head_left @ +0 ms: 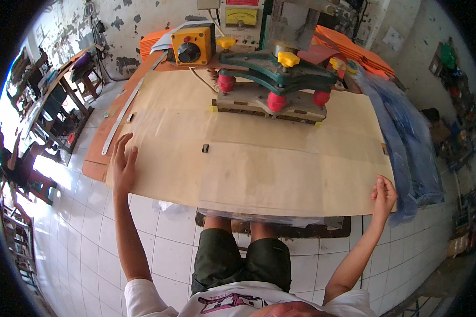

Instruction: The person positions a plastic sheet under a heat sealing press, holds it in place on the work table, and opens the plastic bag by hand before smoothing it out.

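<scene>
My left hand (124,168) rests at the left edge of a broad tan board (161,171), its thumb and fingers apart and nothing seen in them. At the board's right front corner, my right hand (384,195) has its fingers curled in; whatever they may pinch is hidden. Clear plastic sheeting (262,177) lies flat over the middle of the board, and its front part hangs past the near edge above my knees. Small dark pieces (205,148) sit on the board, one left of the middle and others near the sides.
Over the far side stands a green press head (277,71) with red spacers and yellow knobs. Beside it is a yellow control box (193,46). A metal strip (124,113) lies at the left; blue translucent plastic (407,142) drapes off the right. Orange sheets (354,50) are stacked behind.
</scene>
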`<act>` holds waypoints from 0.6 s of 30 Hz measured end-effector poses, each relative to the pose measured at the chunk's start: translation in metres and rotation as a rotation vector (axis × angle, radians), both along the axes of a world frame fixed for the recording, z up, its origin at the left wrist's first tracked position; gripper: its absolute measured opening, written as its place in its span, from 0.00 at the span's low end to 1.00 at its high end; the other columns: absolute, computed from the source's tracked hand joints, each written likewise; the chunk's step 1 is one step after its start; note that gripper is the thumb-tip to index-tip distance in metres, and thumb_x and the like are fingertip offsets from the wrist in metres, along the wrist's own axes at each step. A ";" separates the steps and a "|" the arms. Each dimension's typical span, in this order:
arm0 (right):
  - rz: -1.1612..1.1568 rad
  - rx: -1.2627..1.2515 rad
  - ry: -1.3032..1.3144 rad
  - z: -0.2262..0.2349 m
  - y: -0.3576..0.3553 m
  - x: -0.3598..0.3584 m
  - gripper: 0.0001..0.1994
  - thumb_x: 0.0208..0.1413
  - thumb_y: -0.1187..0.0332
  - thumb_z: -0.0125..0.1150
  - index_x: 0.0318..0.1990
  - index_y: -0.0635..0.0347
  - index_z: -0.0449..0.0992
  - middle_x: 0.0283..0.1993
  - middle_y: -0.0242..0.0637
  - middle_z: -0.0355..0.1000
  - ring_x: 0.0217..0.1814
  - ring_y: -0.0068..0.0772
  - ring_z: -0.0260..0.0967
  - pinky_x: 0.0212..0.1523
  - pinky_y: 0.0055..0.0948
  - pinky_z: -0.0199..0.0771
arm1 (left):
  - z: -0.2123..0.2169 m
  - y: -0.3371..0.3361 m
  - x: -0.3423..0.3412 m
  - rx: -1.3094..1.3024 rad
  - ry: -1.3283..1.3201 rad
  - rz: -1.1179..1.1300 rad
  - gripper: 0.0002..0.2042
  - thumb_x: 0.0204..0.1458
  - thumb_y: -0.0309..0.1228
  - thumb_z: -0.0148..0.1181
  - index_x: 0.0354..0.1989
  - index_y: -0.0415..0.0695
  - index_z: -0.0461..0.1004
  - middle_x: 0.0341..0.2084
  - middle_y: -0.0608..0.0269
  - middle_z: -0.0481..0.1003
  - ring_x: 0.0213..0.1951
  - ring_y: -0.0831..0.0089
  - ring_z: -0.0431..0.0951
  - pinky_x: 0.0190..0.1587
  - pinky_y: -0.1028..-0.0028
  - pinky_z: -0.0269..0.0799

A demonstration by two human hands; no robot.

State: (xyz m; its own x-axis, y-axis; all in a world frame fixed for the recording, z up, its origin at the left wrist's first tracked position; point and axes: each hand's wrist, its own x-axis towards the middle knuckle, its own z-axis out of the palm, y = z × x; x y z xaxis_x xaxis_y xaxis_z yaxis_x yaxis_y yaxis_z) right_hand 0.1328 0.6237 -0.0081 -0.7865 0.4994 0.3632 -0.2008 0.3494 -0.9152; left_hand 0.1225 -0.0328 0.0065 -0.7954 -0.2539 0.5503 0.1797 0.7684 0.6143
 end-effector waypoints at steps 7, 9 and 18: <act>-0.004 -0.027 -0.025 0.001 -0.001 0.001 0.12 0.59 0.63 0.60 0.41 0.64 0.78 0.23 0.25 0.65 0.19 0.11 0.56 0.18 0.14 0.56 | -0.002 -0.001 0.000 -0.012 -0.010 0.005 0.19 0.58 0.36 0.51 0.55 0.41 0.68 0.55 0.53 0.68 0.59 0.60 0.65 0.60 0.65 0.58; 0.001 -0.036 -0.012 -0.001 0.000 0.000 0.10 0.58 0.65 0.60 0.40 0.63 0.78 0.23 0.26 0.66 0.19 0.11 0.56 0.17 0.14 0.56 | -0.001 -0.002 0.000 -0.015 -0.012 0.008 0.19 0.58 0.36 0.51 0.55 0.41 0.68 0.55 0.53 0.68 0.59 0.60 0.65 0.60 0.65 0.58; 0.008 -0.029 -0.009 -0.003 0.002 -0.001 0.10 0.58 0.65 0.60 0.40 0.62 0.78 0.23 0.26 0.67 0.18 0.11 0.56 0.17 0.14 0.56 | -0.001 -0.001 0.001 -0.031 0.003 -0.004 0.19 0.57 0.36 0.51 0.54 0.40 0.68 0.54 0.51 0.68 0.59 0.57 0.65 0.61 0.64 0.57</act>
